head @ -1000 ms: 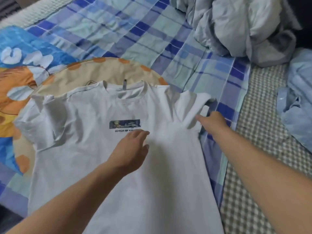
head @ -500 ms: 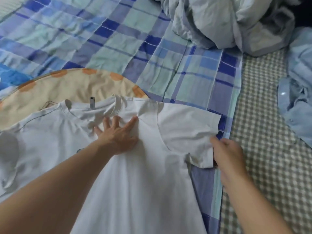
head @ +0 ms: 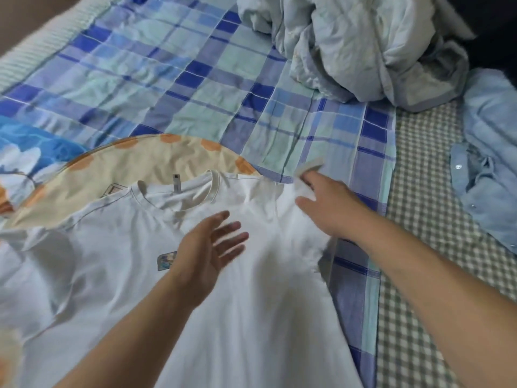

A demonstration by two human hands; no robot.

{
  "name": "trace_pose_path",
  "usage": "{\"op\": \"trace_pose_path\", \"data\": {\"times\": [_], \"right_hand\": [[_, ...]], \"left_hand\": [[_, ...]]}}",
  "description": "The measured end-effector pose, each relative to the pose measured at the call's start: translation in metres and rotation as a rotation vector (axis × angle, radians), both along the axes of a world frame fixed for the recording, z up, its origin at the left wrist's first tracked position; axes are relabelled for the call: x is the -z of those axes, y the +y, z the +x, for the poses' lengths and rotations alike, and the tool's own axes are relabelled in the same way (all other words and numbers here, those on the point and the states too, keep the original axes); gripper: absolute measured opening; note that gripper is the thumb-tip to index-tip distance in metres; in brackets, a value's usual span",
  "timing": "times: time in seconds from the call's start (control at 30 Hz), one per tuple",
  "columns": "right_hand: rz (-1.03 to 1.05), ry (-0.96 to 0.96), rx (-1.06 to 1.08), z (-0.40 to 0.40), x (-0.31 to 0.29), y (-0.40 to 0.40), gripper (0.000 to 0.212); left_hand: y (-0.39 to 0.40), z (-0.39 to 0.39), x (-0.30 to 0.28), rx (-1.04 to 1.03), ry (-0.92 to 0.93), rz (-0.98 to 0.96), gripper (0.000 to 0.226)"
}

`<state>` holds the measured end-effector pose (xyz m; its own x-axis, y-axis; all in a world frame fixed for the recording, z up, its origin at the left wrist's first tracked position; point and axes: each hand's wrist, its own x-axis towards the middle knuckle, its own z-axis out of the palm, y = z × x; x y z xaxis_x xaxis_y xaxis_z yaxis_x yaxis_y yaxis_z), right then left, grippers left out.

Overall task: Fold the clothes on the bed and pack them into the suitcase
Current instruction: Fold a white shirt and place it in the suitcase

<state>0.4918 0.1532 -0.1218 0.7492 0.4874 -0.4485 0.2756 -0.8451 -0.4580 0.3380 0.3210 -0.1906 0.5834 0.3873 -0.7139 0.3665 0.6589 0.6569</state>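
Hands first: the left hand (head: 208, 254) hovers flat over the chest of the white cotton T-shirt (head: 117, 264), fingers straight and a little spread, blurred at the tips, holding nothing. Whether the palm actually touches the cloth, I cannot tell. Over on the other side, the right hand (head: 330, 207) reaches to the shirt's right shoulder and pinches the short sleeve (head: 303, 189) between thumb and fingers, the sleeve's pale edge poking up past the fingertips, blurred too.

The shirt itself lies face up on the bed, neck away from the person, hem running out of view at the bottom. Its ribbed collar (head: 214, 186) shows a small grey tag (head: 176, 182) inside, and a little rectangular print (head: 166, 260) peeks out on the chest just beside the left wrist. The far sleeve is rumpled off to the left.

Under the collar sits a beige cushion with orange spots (head: 156, 161), and beside that a bright blue cartoon-print cloth (head: 33, 147). All of it rests on a blue and green plaid sheet (head: 173, 88). Further back, a crumpled pale blue quilt (head: 363, 46) is heaped up. At the right, on a grey-green checked mattress cover (head: 425, 219), lies a light blue button shirt (head: 489, 169), well apart from the white one.
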Motion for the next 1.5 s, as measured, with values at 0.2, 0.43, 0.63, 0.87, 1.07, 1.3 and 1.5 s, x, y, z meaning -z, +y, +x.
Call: {"op": "trace_pose_path", "data": {"times": [0.2,0.43,0.63,0.87,1.07,1.3,1.5], "right_hand": [[-0.073,0.139,0.000,-0.048,0.028,0.024,0.032],[-0.114,-0.047,0.412,-0.163,0.077,-0.125,0.029],[-0.059,0.318,0.610,-0.264,0.067,-0.193,0.024],[-0.137,0.002,0.218,-0.339,0.004,-0.162,0.016],[-0.142,-0.265,-0.140,-0.435,0.032,-0.086,0.036],[-0.053,-0.229,-0.072,-0.471,0.057,-0.065,0.020],[-0.049,-0.186,-0.172,-0.476,0.049,-0.059,0.023]], "left_hand": [[-0.004,-0.010,0.028,-0.015,-0.009,-0.287,0.035],[-0.010,-0.007,0.052,0.241,0.026,0.078,0.054],[-0.002,0.009,0.037,0.462,0.022,0.297,0.074],[0.051,-0.024,-0.037,0.423,0.020,0.397,0.077],[0.112,-0.085,-0.048,0.489,0.120,0.490,0.072],[0.127,-0.101,-0.041,0.402,0.020,0.451,0.079],[0.142,-0.117,-0.052,0.356,-0.005,0.503,0.081]]}}
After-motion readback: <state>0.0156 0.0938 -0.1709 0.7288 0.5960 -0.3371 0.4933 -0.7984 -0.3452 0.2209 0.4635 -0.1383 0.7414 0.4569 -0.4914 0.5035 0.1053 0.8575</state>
